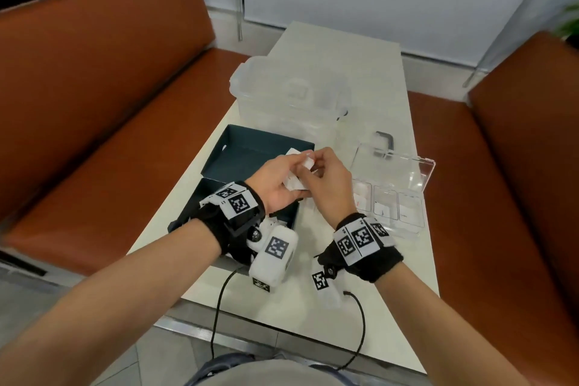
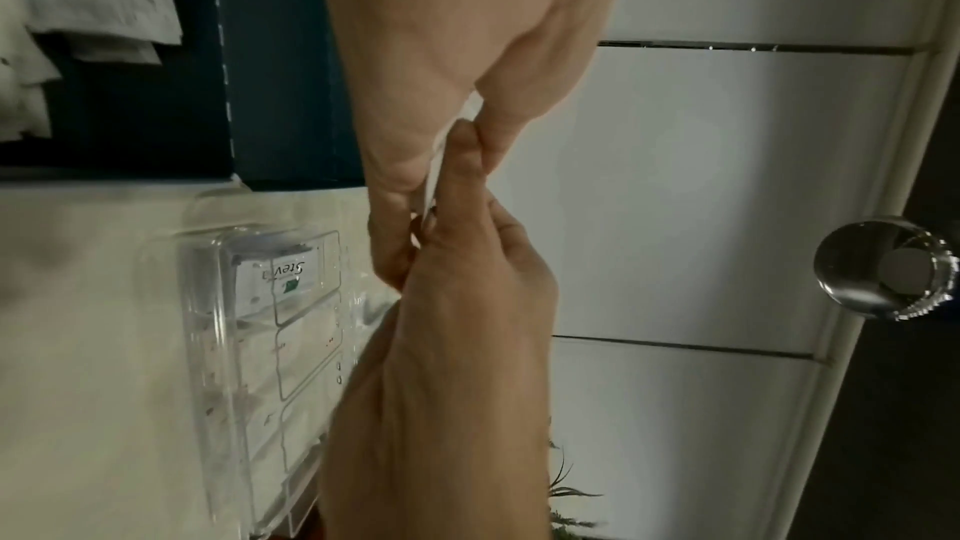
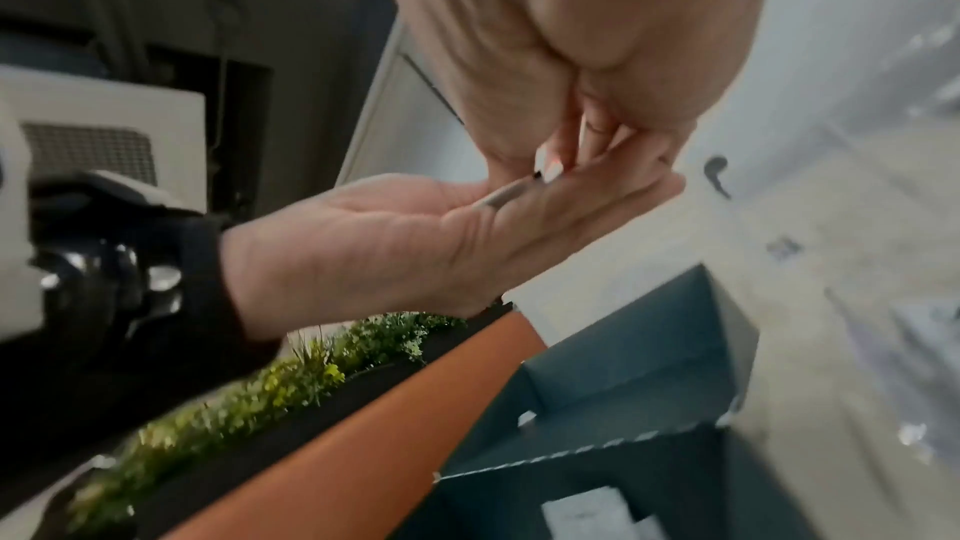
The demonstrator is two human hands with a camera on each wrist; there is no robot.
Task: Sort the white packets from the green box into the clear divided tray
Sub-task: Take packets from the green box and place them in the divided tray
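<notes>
**Thin packets, pinched between two hands**

Right now both hands meet above the open green box (image 1: 250, 147), each with its grip closed on white packets (image 1: 296, 180). From the head camera, the left hand (image 1: 275, 185) cradles a small fan of them against its fingers, while the right hand (image 1: 326, 185) pinches at the top one with thumb and fingertip, apparently peeling a single packet free. The left wrist view shows the paper edge-on, a thin sliver caught between the fingertips of both hands.

More packets lie in the box beneath the left wrist. The clear divided tray (image 1: 416, 194) sits just right of the hands on the table (image 1: 360, 50), lid up, with packets already in several compartments.

These packets look light, flat and flexible, probably paper sachets that slide over one another easily. Judging by that, the safest hold is a pinch across one short edge, thumb on top, so only one comes away. Squeezing mid-face would likely crease it or drag a second along.
</notes>
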